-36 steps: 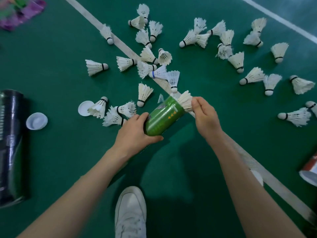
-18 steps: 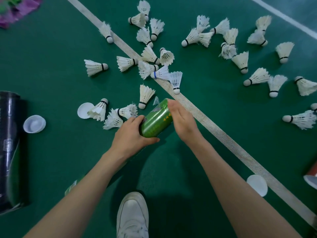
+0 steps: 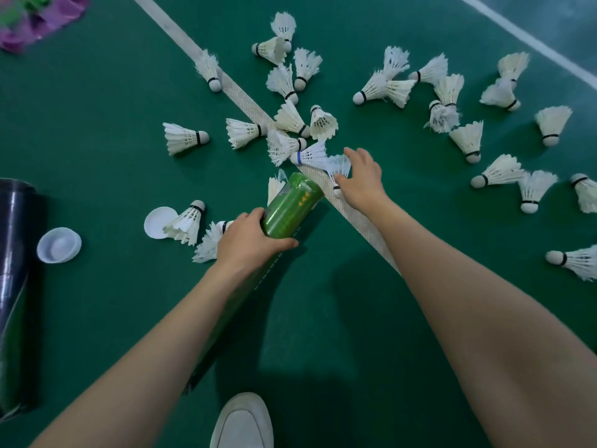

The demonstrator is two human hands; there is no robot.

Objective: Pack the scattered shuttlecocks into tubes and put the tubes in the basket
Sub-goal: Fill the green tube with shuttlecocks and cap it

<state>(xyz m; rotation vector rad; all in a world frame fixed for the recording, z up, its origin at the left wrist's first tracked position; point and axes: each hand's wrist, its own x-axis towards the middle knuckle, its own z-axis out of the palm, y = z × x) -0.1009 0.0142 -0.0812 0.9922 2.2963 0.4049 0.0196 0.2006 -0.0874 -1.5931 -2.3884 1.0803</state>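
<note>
Gripping the green tube (image 3: 292, 206) just below its upper end, the left hand (image 3: 250, 244) has fingers and thumb wrapped round it, and we see that end tilted up and away, just beyond the knuckles. Over to the right hand (image 3: 363, 184): fingers spread and loose, holding nothing, its thumb side touching a white mesh shuttlecock (image 3: 337, 164) that lies on the white line (image 3: 245, 101), between that hand and the tube's end. More shuttlecocks (image 3: 499, 171) lie scattered beyond it and to its right. Left of the left hand we spot a white cap (image 3: 59, 245) and a black tube (image 3: 16, 270).
</note>
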